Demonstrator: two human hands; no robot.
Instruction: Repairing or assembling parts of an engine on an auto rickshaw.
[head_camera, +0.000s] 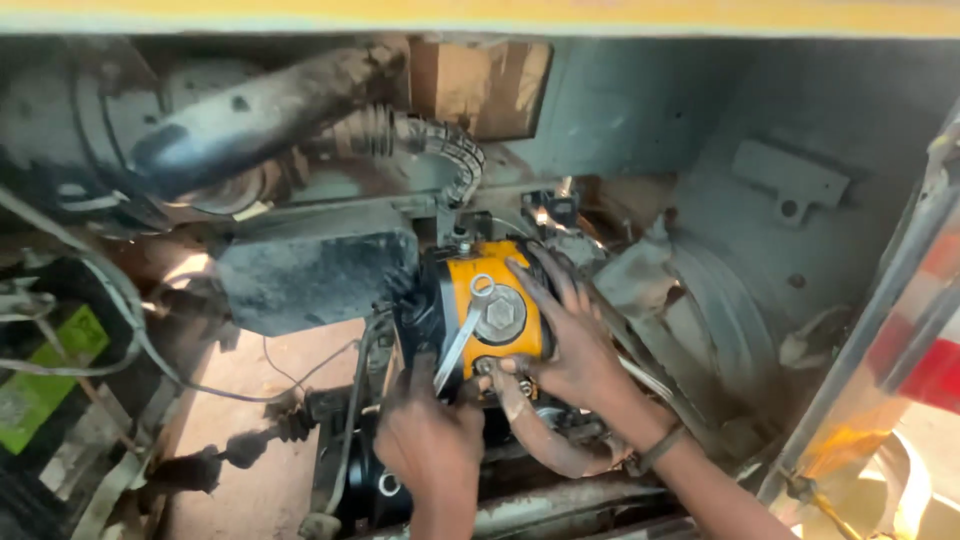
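Much here is hard to read: the far left is dark, with blurred hoses and wires, and the near edge cuts off both forearms. The yellow part (497, 297) sits in the middle of the machine bay, with a large hex bolt (502, 313) on its face. The left hand (430, 440) is below it, fingers closed around the lower end of a metal wrench (462, 335); the wrench leans up to the right, its ring end just beside the bolt. The fingertips are hidden, so how tight the grip is I cannot tell. The right hand (575, 345) lies spread against the right side of the yellow part, touching it. A ribbed hose (440, 145) curves above. On the far left, a green label (45, 380) shows only partly.
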